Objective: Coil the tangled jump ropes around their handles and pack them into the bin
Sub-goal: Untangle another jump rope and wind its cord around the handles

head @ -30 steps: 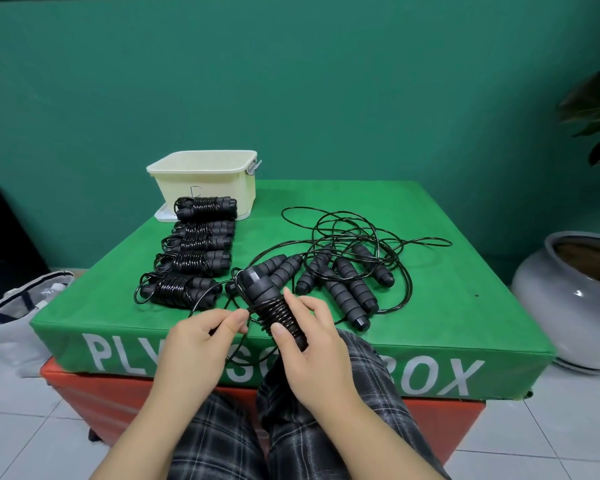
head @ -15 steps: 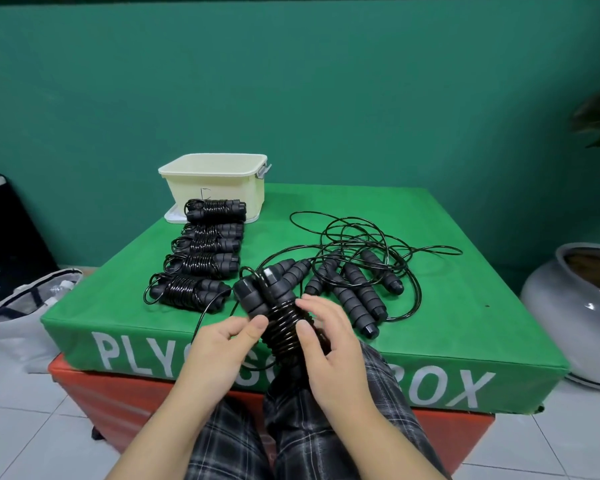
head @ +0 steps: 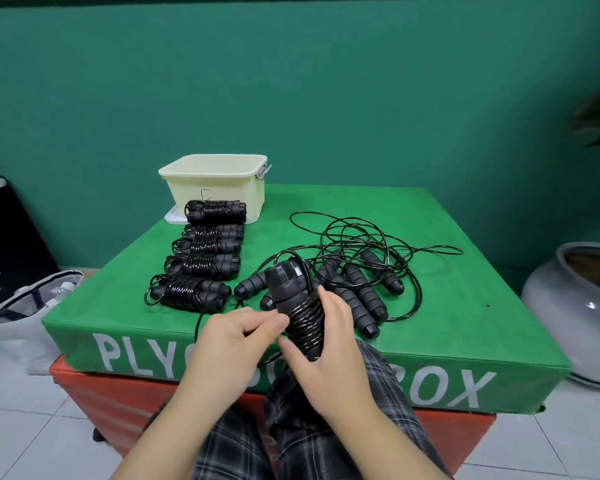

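1. Jump-rope handles, a black pair partly wrapped in glossy cord, stand tilted in your right hand, whose fingers and thumb curl around the lower wrapped part; the handles' bottom ends are hidden behind that hand.
2. Your left hand pinches the thin cord beside the coil; the pinch point itself is hard to make out.
3. Five coiled ropes lie in a row on the green plyo box, leading back to the cream bin, whose inside you cannot see.
4. Tangled ropes with loose handles lie just right of your hands.
5. Your hands cover the middle letters of the box's white lettering.
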